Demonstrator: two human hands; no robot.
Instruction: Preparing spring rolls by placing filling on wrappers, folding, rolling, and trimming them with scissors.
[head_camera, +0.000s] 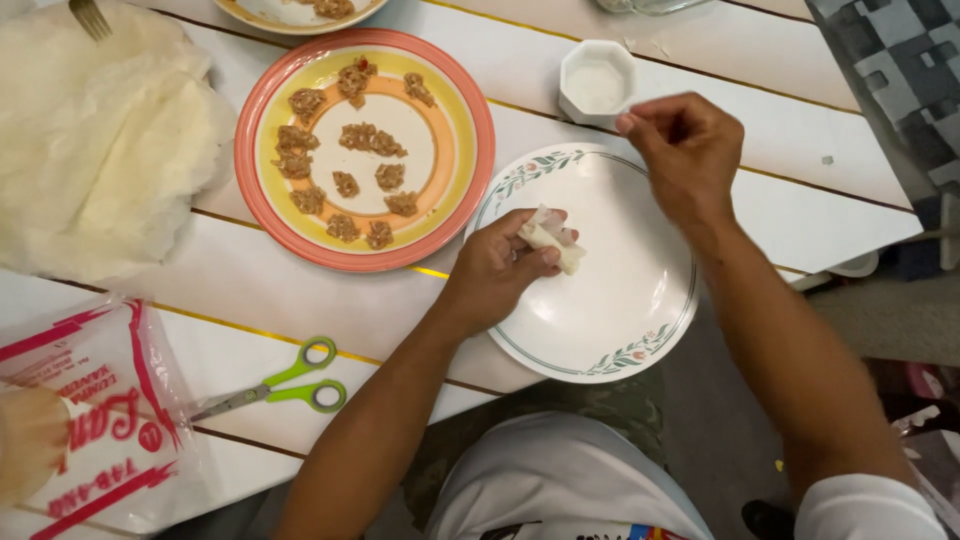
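Head view, looking down on a white slatted table (300, 290).

Left hand (495, 272) sits over the near-left rim of the white plate with the floral border (640, 310), fingers curled and pinching a small pale wrapper roll (553, 240) against the thumb. The roll is held just above the plate, one end poking out past the fingertips.

Right hand (685, 155) hovers between the plate and the small white octagonal bowl (597, 82), thumb and fingertips pressed together, holding nothing I can make out. Cannot tell whether the fingertips are wet.

To the left: striped orange-yellow plate (262, 150) with clumps of brownish filling (372, 140). Far left, a stack of pale wrapper sheets (100, 150). Near edge, green-handled scissors (285, 385) and a printed plastic bag (110, 420).

Judgement on doing it well: keep the left pinch firm so the roll stays tight, seam facing up toward the right hand; dampen sparingly, press along the whole loose edge; keep the ends tucked so the filling stays inside.
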